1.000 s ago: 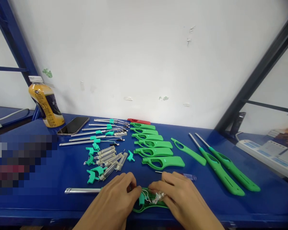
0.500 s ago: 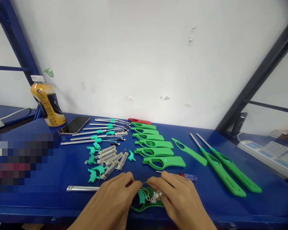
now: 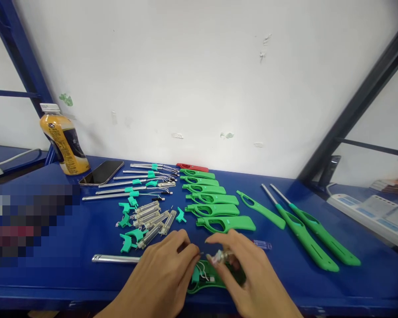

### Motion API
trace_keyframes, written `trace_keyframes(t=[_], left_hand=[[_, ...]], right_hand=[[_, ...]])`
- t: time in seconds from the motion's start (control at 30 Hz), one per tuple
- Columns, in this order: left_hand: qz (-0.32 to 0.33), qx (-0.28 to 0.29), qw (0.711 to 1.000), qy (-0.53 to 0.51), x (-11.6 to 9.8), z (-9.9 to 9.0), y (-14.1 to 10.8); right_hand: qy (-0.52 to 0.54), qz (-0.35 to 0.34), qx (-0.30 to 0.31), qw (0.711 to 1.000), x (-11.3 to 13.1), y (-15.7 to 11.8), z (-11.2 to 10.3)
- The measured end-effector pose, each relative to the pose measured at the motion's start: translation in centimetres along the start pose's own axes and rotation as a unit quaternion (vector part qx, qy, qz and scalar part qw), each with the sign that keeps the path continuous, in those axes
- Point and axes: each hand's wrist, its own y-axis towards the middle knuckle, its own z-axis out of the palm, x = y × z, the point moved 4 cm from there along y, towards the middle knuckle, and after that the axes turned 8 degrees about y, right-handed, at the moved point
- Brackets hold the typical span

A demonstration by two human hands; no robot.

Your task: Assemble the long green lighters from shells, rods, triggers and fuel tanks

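While the clear fuel tank [image 3: 226, 255] was held low against the open green lighter half-shell [image 3: 219, 283] half a second ago, it is now raised above the cavity and tipped, its metal valve end turned toward the left hand [image 3: 164, 267]. The tank is gripped by the right hand [image 3: 248, 267] between thumb and curled fingers; the forefinger is stretched out, parted from the thumb. On the left, thumb and forefinger are pressed together, apparently on a small thin piece [image 3: 201, 253], of which so little is shown that its kind cannot be told.

The half-shell is placed near the front edge of the blue table [image 3: 53, 282], beneath both hands, and a metal nozzle tube [image 3: 114, 259] is seen jutting out leftward past the left hand. The teal trigger [image 3: 195, 276] and white wires [image 3: 202, 267] have been left inside, and a white-tipped connector [image 3: 211, 279], partly covered by the valve before, is now laid bare. The tank can thus be judged unseated at this moment, while trigger and wiring appear undisturbed.
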Motion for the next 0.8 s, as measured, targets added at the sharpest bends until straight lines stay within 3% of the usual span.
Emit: trace_keyframes(t=[0.13,0.3,0.8], left_hand=[[-0.001,-0.009,0.999,-0.031,-0.1,0.2,-0.2],[0.008,-0.008,0.999,-0.045,-0.1,0.6,-0.2],[0.011,0.016,0.999,-0.033,-0.4,0.5,-0.1]], right_hand=[[0.059,0.100,-0.017,0.993,-0.2,-0.5,-0.8],[0.099,0.064,0.035,0.992,-0.2,0.1,-0.2],[0.055,0.034,0.064,0.996,-0.2,0.2,0.3]])
